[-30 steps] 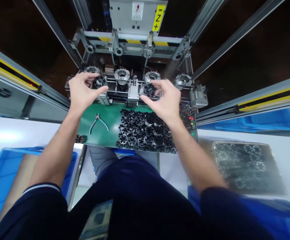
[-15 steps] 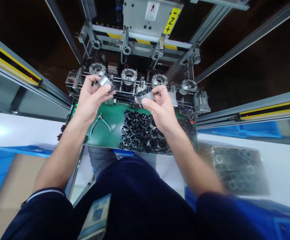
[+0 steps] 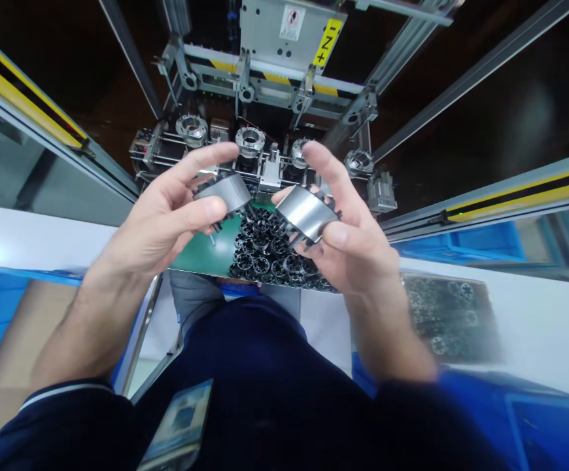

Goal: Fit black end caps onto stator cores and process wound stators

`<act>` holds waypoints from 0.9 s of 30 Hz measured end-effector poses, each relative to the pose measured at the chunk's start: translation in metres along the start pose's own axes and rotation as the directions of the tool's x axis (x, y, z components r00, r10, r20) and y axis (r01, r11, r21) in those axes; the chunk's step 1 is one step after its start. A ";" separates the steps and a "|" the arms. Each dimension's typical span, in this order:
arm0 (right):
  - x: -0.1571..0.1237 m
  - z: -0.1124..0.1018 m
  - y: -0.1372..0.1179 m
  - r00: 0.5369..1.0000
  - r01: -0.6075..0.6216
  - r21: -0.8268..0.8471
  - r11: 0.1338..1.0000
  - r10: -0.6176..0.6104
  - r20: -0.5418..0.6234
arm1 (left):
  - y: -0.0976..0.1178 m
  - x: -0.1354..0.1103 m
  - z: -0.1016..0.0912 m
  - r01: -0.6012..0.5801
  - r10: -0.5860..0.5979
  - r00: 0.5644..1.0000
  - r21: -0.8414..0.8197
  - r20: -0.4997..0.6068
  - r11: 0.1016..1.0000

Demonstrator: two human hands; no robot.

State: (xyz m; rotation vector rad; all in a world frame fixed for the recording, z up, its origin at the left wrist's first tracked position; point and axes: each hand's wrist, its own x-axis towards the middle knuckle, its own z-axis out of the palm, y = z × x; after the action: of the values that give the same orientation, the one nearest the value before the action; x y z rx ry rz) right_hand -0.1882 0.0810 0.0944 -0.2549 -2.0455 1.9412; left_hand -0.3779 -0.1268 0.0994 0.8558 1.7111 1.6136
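My left hand grips a ring-shaped motor stator core, a silver metal band with black toothed edges, tilted between thumb and fingers. A second stator core of the same look is held by my right hand, its thumb at the lower right edge. Both index fingers stretch up past the parts. The two cores are close together but apart. Below them, a crowd of black ring parts covers much of the green work surface. The pliers are mostly hidden behind my left hand, only a handle end showing.
Behind my hands runs a machine with several round metal fixtures on rails. Metal posts and yellow-black light bars flank it. A bagged tray of rings lies at right; a blue crate with cardboard stands at left.
Both hands have come nearer to me and look larger, each still holding its core. The cores have turned so their silver sides show more, and the index fingers have lifted. The camera view has shifted slightly.
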 end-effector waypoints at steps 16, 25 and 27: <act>-0.029 0.001 0.004 0.991 -0.130 0.378 0.917 0.127 0.033 | 0.002 -0.025 0.033 0.144 -0.104 0.984 -0.298 0.145 0.944; -0.021 -0.006 0.011 0.986 -0.144 0.308 0.941 0.162 -0.035 | -0.004 -0.011 0.022 0.227 -0.202 0.973 -0.336 0.109 0.914; -0.017 -0.010 0.012 0.985 -0.113 0.264 0.958 0.144 -0.099 | -0.006 -0.004 0.018 0.170 -0.154 0.985 -0.269 0.079 0.948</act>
State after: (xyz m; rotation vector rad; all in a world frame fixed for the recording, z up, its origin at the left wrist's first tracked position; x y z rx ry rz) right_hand -0.1698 0.0851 0.0806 -0.4392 -1.7183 2.1877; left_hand -0.3611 -0.1198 0.0926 0.6035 1.4340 1.6485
